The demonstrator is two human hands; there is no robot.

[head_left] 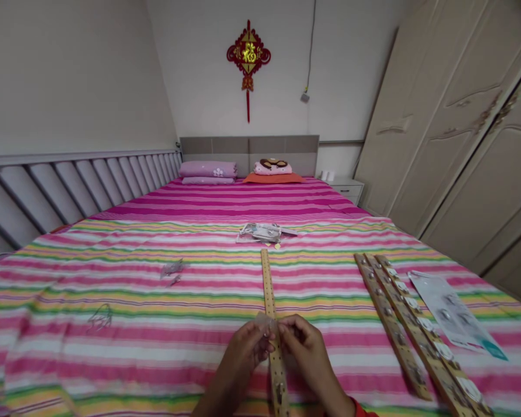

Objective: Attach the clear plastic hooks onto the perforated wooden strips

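A long wooden strip with rows of small holes (268, 286) lies lengthwise on the bed in front of me. Above its near half, my left hand (246, 349) pinches a small clear plastic bag (264, 318). A tiny shiny piece seems to sit at its fingertips, too small to name. My right hand (303, 346) is closed beside the bag, thumb and forefinger pressed together over the strip's right edge; what they grip is hidden. Nearer to me, a small metal fitting (279, 392) sits on the strip.
At right lie several wooden strips bearing metal fittings (384, 310), some with white labels, beside a flat clear package (455, 315). Further ahead is a pile of plastic packets (263, 233). Crumpled clear plastic (172, 268) and another wrapper (101, 317) lie left on the striped sheet (125, 353).
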